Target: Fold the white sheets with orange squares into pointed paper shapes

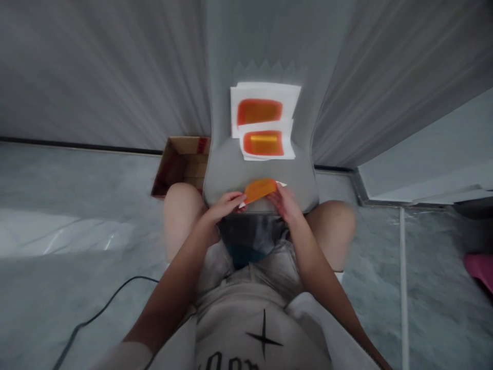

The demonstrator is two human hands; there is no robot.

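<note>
Both my hands sit low in the head view, over my lap. My left hand pinches the left end of an orange strip with white backing paper. My right hand grips its right end, and the fingers partly cover the strip. Farther forward, on a grey padded seat, lie two white sheets, each bearing an orange wax-like patch. The upper sheet partly underlies the lower sheet. Neither hand touches them.
An open cardboard box stands left of the grey seat. Grey curtains hang behind. A black cable runs across the grey floor at left. A white pole and a pink object are at right.
</note>
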